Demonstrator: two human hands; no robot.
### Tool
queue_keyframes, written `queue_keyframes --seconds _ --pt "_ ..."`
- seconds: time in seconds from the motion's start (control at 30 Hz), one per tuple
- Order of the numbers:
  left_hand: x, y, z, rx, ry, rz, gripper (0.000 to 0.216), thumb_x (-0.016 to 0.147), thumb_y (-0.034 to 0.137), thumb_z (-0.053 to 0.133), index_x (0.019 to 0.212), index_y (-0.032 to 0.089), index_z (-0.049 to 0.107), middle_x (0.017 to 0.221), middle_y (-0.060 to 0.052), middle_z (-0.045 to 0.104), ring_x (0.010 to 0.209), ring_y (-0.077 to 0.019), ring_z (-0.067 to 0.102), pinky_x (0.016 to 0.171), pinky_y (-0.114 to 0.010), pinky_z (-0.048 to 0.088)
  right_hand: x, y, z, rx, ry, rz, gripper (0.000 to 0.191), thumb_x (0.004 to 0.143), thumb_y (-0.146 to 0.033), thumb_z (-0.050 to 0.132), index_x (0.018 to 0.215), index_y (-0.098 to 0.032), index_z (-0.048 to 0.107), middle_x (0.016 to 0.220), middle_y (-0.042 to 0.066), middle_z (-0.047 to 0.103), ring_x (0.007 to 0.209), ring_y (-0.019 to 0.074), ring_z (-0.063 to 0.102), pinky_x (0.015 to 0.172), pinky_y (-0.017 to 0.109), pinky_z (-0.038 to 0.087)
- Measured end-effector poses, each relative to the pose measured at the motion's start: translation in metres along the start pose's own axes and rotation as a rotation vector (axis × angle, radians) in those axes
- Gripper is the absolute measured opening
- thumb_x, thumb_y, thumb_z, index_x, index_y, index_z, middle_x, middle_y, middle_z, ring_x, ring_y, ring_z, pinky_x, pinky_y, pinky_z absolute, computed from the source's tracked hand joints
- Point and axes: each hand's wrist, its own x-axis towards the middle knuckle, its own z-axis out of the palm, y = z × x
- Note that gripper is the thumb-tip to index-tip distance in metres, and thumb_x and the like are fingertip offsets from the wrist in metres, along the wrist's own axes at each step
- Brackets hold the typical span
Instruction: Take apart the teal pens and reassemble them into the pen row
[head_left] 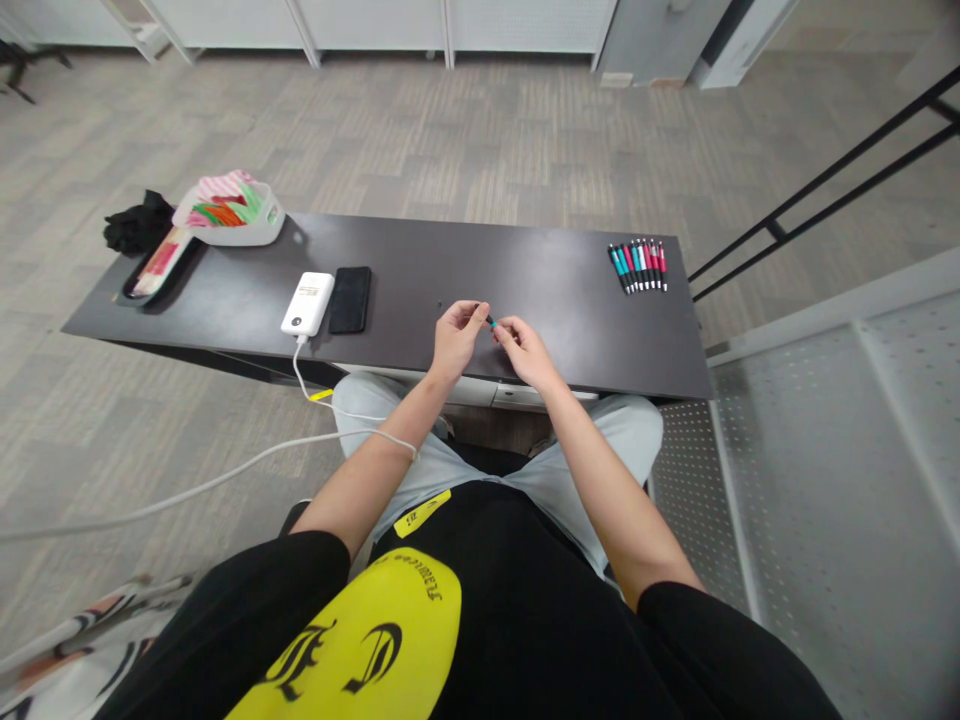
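Observation:
Both my hands meet over the middle of the dark table (525,270), pinching a small pen (490,321) with a teal and black body between them. My left hand (457,338) grips its left end with curled fingers. My right hand (521,350) grips the right end, fingers also closed. Most of the pen is hidden by my fingers. A row of several teal and red pens (640,265) lies at the table's far right corner.
A white power bank (307,302) with a white cable (225,475) and a black phone (350,299) lie left of my hands. A white basket (232,210) of coloured items, a dark tray (154,268) and black cloth (137,222) sit at the far left. Black railing (825,190) stands right.

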Motion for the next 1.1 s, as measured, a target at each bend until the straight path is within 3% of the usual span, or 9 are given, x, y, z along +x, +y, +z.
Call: queue_keyframes --seconds 0.17,0.3,0.43,0.6,0.73,0.87,1.0,1.1 --pt "0.009 -0.016 -0.001 -0.066 -0.020 0.126 0.045 0.089 0.069 0.100 0.090 0.030 0.078 0.091 -0.003 0.080 0.080 -0.0223 0.077 0.083 -0.042 0.069 0.003 0.007 0.000 0.039 0.033 -0.048 0.031 0.094 -0.057 0.086 0.104 -0.035 0.066 0.092 0.002 0.071 0.085 0.0284 0.066 0.086 0.045 0.058" --pt "0.011 -0.019 0.001 -0.084 -0.005 0.149 0.054 0.085 0.075 0.101 0.093 0.027 0.078 0.092 -0.004 0.079 0.079 -0.0212 0.077 0.081 -0.039 0.068 0.007 0.011 0.002 -0.028 0.095 -0.101 0.034 0.096 -0.064 0.082 0.104 -0.035 0.066 0.091 0.002 0.069 0.087 0.0292 0.064 0.089 0.046 0.055" --pt "0.018 -0.012 -0.001 -0.061 0.044 0.137 0.044 0.093 0.065 0.099 0.093 0.027 0.077 0.090 -0.003 0.077 0.077 -0.0198 0.076 0.077 -0.035 0.064 0.008 0.014 0.000 -0.056 0.021 -0.099 0.040 0.108 -0.070 0.062 0.096 -0.033 0.072 0.087 0.004 0.069 0.090 0.0305 0.069 0.092 0.046 0.054" --pt "0.046 0.009 -0.020 0.055 0.082 0.115 0.024 0.102 0.040 0.095 0.097 0.025 0.076 0.091 -0.002 0.079 0.080 -0.0177 0.074 0.080 -0.031 0.061 0.005 0.022 -0.009 -0.022 0.057 -0.078 0.038 0.107 -0.070 0.065 0.106 -0.034 0.074 0.087 0.003 0.070 0.086 0.0290 0.068 0.089 0.045 0.052" --pt "0.069 0.024 -0.039 0.383 0.027 0.175 0.012 0.102 0.023 0.089 0.101 0.025 0.077 0.094 -0.003 0.084 0.089 -0.0213 0.077 0.094 -0.037 0.057 0.002 0.032 -0.015 0.004 0.099 -0.057 0.039 0.106 -0.073 0.066 0.109 -0.034 0.073 0.087 0.003 0.070 0.084 0.0287 0.065 0.085 0.046 0.051" --pt "0.081 0.028 -0.052 0.927 -0.120 0.207 0.008 0.102 0.027 0.090 0.101 0.026 0.082 0.098 -0.005 0.088 0.111 -0.0322 0.079 0.125 -0.059 0.037 0.000 0.039 -0.016 0.028 0.112 -0.063 0.039 0.106 -0.073 0.067 0.111 -0.035 0.073 0.086 0.003 0.071 0.082 0.0283 0.064 0.083 0.045 0.051" --pt "0.084 0.024 -0.058 1.174 -0.196 0.230 0.008 0.104 0.034 0.088 0.105 0.027 0.086 0.128 -0.013 0.087 0.139 -0.0431 0.067 0.126 -0.066 0.031 -0.002 0.038 -0.017 -0.002 0.108 -0.059 0.038 0.107 -0.072 0.066 0.109 -0.035 0.074 0.086 0.003 0.071 0.081 0.0280 0.064 0.085 0.046 0.052" --pt "0.084 0.020 -0.061 1.218 -0.197 0.226 0.015 0.102 0.037 0.091 0.111 0.027 0.089 0.143 -0.016 0.082 0.147 -0.0460 0.061 0.127 -0.066 0.031 -0.002 0.036 -0.017 -0.015 0.105 -0.045 0.039 0.106 -0.073 0.066 0.107 -0.035 0.073 0.085 0.003 0.070 0.080 0.0280 0.063 0.086 0.046 0.052"
